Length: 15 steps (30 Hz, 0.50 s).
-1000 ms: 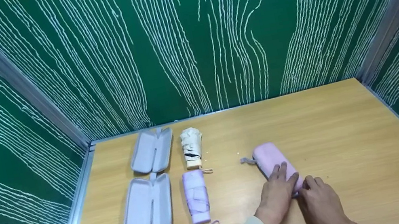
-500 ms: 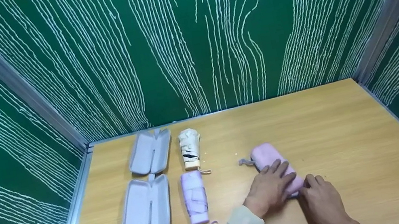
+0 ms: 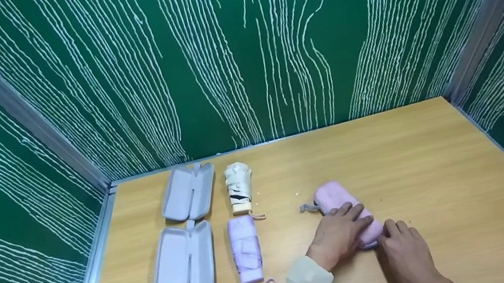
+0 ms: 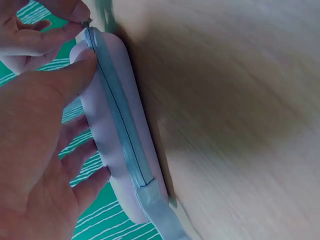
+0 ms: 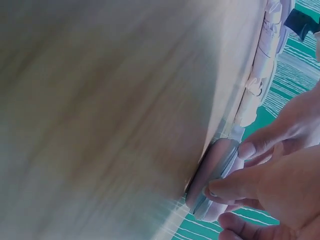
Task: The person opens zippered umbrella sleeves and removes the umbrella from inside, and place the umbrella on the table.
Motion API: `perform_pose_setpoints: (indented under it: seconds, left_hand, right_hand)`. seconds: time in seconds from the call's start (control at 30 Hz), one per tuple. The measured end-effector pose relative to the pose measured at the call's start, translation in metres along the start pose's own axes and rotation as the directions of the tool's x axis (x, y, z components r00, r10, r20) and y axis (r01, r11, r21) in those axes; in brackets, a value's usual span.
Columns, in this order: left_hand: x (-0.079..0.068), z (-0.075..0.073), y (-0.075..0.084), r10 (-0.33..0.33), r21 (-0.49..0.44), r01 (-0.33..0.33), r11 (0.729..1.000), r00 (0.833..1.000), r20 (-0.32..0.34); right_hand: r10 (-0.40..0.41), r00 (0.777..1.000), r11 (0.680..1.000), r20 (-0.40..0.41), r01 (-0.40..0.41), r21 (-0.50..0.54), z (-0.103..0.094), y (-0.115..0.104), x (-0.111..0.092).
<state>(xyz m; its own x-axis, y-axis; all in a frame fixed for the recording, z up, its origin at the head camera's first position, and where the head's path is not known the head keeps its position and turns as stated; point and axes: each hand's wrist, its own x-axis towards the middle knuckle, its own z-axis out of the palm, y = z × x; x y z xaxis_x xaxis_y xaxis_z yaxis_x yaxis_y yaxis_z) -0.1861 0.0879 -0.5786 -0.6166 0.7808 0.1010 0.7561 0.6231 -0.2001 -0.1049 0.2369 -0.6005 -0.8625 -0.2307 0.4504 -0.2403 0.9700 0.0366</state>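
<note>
A pink zip case [image 3: 334, 194] lies closed on the table, slanting toward the person, with a grey loop strap [image 3: 309, 208] at its far end. My left hand [image 3: 336, 238] holds it, fingers spread over the top. In the left wrist view, the left thumb [image 4: 82, 70] presses beside the grey zipper [image 4: 120, 107], whose teeth run joined along the visible side. At the case's near end, my right hand [image 3: 409, 254] pinches the small zipper pull [image 4: 86, 23] between thumb and finger; the pull is mostly hidden by the fingertips.
Two opened grey cases [image 3: 170, 267] lie at the left, one behind the other. Right of them are a folded lavender umbrella [image 3: 245, 246] and a folded cream umbrella [image 3: 239, 185]. Green panels with white lines [image 3: 197, 68] wall the table's back and sides.
My left hand has shifted a little left on the pink case, its fingers lying more across the top. The right hand keeps its place at the near end.
</note>
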Motion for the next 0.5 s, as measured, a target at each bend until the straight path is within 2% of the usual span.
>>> perform_pose_setpoints:
  seconds: [0.13,0.37,0.5]
  left_hand:
    - [0.001,0.000,0.005,-0.048,0.023,0.048,0.999,0.999,-0.016]
    - [0.001,0.000,0.012,-0.120,0.017,0.119,0.993,0.992,0.042]
    - [0.001,0.000,0.016,-0.152,0.043,0.150,0.988,0.987,0.046]
  right_hand:
    - [0.005,1.000,1.000,-0.005,-0.005,0.007,0.001,-0.002,-0.001]
    - [0.017,1.000,1.000,0.025,-0.017,0.012,0.000,-0.003,-0.002]
    - [0.011,1.000,1.000,0.008,-0.011,0.029,0.000,-0.003,-0.002]
